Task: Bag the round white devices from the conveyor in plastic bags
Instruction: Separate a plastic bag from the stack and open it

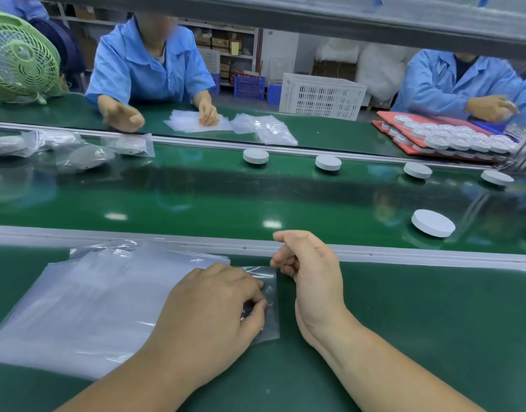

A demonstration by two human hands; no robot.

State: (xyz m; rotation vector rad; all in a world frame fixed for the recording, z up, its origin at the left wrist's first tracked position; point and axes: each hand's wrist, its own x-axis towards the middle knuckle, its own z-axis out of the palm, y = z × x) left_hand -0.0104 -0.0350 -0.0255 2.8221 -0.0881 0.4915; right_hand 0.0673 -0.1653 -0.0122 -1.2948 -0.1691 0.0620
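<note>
1. The left hand [214, 310] lies palm down at the right edge of a stack of clear bags [92, 298] on the green work table [419, 322]. Its fingertips are curled and pinch one plastic bag [271, 279], which sticks out to the right of the stack.
2. The right hand [309, 272] hovers just beside that bag, near the metal rail [404, 251]. Its fingers are loosely curled and it holds nothing.
3. The nearest round white device [433, 223] lies flat on the conveyor belt [196, 197], beyond the rail and to the right of the right hand, apart from both hands.
4. Four more devices lie in a row along the far side of the belt [255, 155] [328, 162] [417, 170] [497, 177].
5. At the far left of the belt lie bagged devices [130, 144].
6. Across the belt, two persons in blue coats [145, 66] [452, 81] work at the opposite table. A red tray [386, 115] with many devices is at the right, and a green fan [17, 55] stands at the left.
</note>
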